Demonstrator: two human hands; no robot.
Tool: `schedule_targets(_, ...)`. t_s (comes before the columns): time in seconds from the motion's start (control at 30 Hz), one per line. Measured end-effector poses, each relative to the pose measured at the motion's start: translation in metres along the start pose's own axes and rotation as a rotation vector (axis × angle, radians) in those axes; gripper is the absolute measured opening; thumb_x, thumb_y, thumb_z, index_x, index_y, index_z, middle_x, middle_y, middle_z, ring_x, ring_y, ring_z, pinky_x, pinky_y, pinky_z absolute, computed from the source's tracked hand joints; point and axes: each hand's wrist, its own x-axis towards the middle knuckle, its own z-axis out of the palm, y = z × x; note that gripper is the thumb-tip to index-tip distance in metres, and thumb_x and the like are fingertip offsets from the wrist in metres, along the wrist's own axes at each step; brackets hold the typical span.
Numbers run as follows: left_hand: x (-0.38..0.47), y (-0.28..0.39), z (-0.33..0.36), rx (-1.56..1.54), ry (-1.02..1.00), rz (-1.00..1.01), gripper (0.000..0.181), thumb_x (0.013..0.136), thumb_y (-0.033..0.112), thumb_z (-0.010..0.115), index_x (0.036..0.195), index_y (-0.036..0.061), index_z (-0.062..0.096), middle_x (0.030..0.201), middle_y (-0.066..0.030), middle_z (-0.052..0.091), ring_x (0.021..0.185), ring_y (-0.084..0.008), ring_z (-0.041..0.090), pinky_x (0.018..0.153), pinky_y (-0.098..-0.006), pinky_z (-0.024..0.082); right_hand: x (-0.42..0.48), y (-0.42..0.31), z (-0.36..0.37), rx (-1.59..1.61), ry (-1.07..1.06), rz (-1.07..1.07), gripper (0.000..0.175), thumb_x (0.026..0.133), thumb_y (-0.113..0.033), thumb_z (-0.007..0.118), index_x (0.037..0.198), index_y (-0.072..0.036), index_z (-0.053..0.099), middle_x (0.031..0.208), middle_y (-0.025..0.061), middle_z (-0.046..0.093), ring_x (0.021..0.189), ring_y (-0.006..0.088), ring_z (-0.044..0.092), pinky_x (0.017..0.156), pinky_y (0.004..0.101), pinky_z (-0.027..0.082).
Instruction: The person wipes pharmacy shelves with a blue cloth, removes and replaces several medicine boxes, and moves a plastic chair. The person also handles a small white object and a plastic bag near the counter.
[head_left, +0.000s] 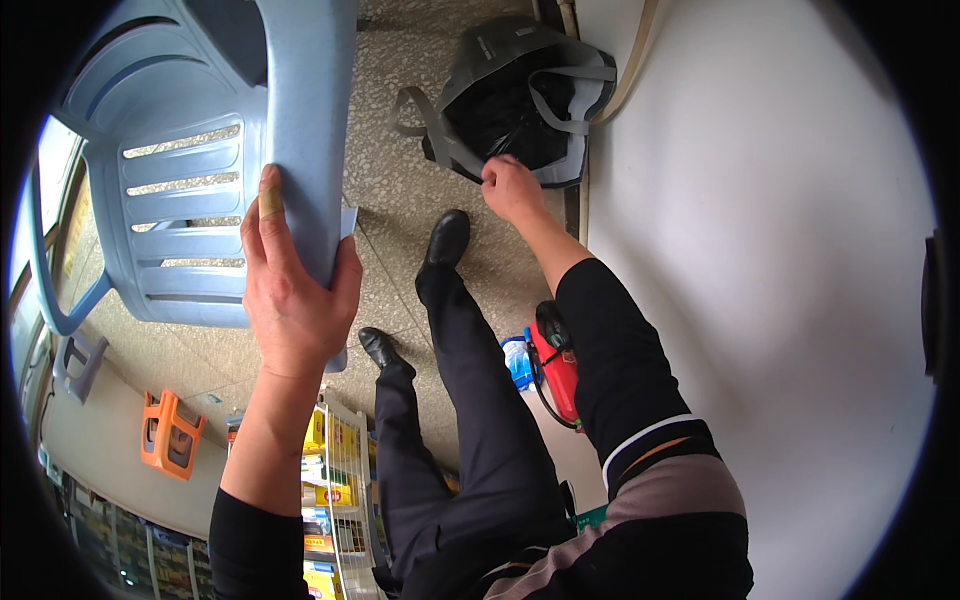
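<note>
My left hand is closed around the armrest of a light blue plastic chair, thumb on one side and fingers on the other. A tan bandage wraps one of its fingers. At the near rim of a dark grey bag, my right hand has its fingers curled. Whether they grip the rim cannot be made out. The bag stands open on the floor beside the wall, its grey strap handles loose. Black plastic fills its inside.
A red fire extinguisher and a blue-and-white packet are by my right leg. Behind me are a wire rack of yellow boxes, an orange stool and a grey stool. A white wall bounds the right side.
</note>
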Motion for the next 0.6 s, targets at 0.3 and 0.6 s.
schedule_targets(0.3, 0.001, -0.003, 0.001, 0.080, 0.011, 0.079, 0.089, 0.079, 0.014, 0.070, 0.153, -0.0017, 0.022, 0.136, -0.0301, 0.043, 0.121, -0.0477, 0.050, 0.097, -0.0486, 0.049, 0.065, 0.029, -0.068, 0.117, -0.364, 0.497, 0.060, 0.076, -0.024, 0.081, 0.124, 0.002, 0.055, 0.118, 0.0207, 0.061, 0.092, 0.0327, 0.069, 0.070, 0.0376, 0.058)
schedule_targets(0.6, 0.002, -0.003, -0.001, 0.087, -0.023, 0.088, 0.090, 0.080, 0.015, 0.069, 0.153, -0.0048, 0.020, 0.138, -0.0318, 0.040, 0.124, -0.0496, 0.046, 0.100, -0.0503, 0.045, 0.071, -0.082, 0.050, 0.164, 0.068, 0.272, 0.070, 0.077, -0.046, 0.078, 0.126, 0.000, 0.060, 0.115, 0.0179, 0.065, 0.098, 0.0382, 0.065, 0.085, 0.0481, 0.054)
